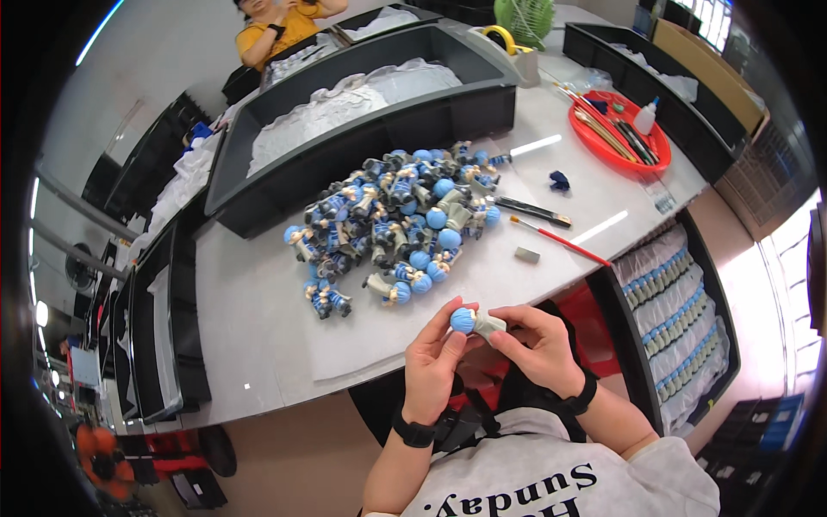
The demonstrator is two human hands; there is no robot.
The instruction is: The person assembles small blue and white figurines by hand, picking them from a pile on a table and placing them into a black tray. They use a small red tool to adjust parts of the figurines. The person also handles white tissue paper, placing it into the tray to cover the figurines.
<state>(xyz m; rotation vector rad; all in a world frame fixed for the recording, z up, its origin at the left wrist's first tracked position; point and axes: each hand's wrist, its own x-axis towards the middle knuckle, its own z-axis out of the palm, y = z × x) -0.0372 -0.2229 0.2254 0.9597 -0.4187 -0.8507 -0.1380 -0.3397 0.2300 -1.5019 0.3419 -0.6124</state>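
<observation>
A small figurine [485, 325] with a blue cap-like head and a pale grey body lies tilted between my two hands, just off the table's front edge. The fingers of my left hand [433, 351] are closed round its blue head. My right hand [540, 345] pinches the grey body end. Ahead of my hands, a heap of similar blue-headed figurines [388, 215] in blue, white and grey covers the middle of the white table [258, 345].
Right of the heap lie a grey block [527, 255], a red-handled brush [560, 239], a black cutter knife [534, 212] and a red tray [594, 142] of tools. A black bin [482, 108] stands behind. Beside my right arm, a crate [728, 345] holds rows of figurines. A person [289, 30] sits opposite.
</observation>
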